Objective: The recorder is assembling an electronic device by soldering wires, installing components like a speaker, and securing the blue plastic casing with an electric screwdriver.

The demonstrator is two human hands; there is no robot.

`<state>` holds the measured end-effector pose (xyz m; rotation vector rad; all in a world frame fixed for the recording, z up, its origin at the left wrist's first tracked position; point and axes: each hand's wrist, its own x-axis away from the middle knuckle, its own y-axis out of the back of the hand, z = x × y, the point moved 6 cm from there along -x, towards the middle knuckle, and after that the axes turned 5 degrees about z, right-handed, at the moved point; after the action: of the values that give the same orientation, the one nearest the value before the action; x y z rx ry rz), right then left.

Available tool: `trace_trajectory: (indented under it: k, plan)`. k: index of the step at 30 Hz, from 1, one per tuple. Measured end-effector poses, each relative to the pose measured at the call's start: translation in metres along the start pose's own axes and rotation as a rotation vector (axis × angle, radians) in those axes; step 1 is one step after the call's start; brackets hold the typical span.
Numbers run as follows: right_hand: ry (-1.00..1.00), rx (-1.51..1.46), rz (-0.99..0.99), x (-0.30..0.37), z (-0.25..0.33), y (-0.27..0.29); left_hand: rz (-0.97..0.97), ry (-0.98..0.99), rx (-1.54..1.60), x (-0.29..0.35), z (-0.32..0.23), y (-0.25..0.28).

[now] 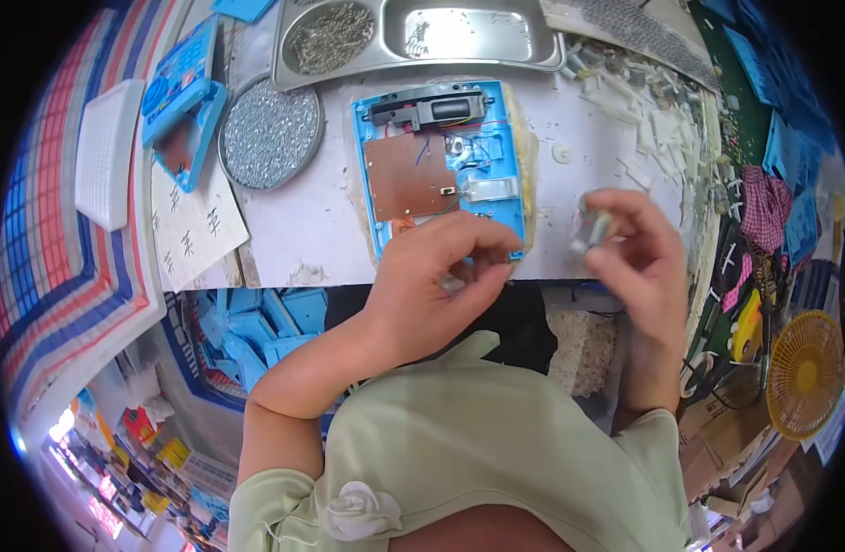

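Note:
A blue plastic case half point(511, 221) lies open-side up on the table in front of me. Inside it are a brown circuit board point(404, 179), a black speaker-like part point(431, 110), thin wires and a clear-white piece point(491, 189). My left hand point(441, 271) hangs over the case's near edge, fingertips pinched together at its near right corner; something small and pale shows in the curled fingers, too hidden to name. To the right of the case, my right hand point(638, 253) is raised, thumb and fingers closed on a small whitish-grey part point(586, 232), blurred by motion.
A metal tray point(413, 66) with small screws stands at the back. A round dish point(270, 133) of silvery pieces sits left, beside blue devices point(183, 110) and a white basket point(109, 152). White plastic pieces point(657, 129) litter the right. A yellow fan point(806, 375) stands far right.

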<state>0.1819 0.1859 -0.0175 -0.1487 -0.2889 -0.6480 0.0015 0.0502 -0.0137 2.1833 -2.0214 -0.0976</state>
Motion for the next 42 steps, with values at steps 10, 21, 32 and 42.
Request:
trace_trajectory:
  k: [10, 21, 32, 42]
  plan:
    - [-0.076, -0.269, 0.252, -0.025, -0.015, -0.060, -0.066, 0.103, 0.114, 0.005, 0.008, 0.002]
    - [0.062, -0.075, 0.167, -0.023, -0.009, -0.059, -0.145, -0.007, 0.149, 0.005, 0.010, 0.001]
    - [0.723, 0.582, 0.099, -0.011, 0.031, -0.063, -0.241, -0.355, -0.296, 0.011, -0.007, 0.011]
    - [0.796, 0.626, 0.110, -0.008, 0.033, -0.070, -0.227, -0.363, -0.290, 0.013, -0.003, 0.013]
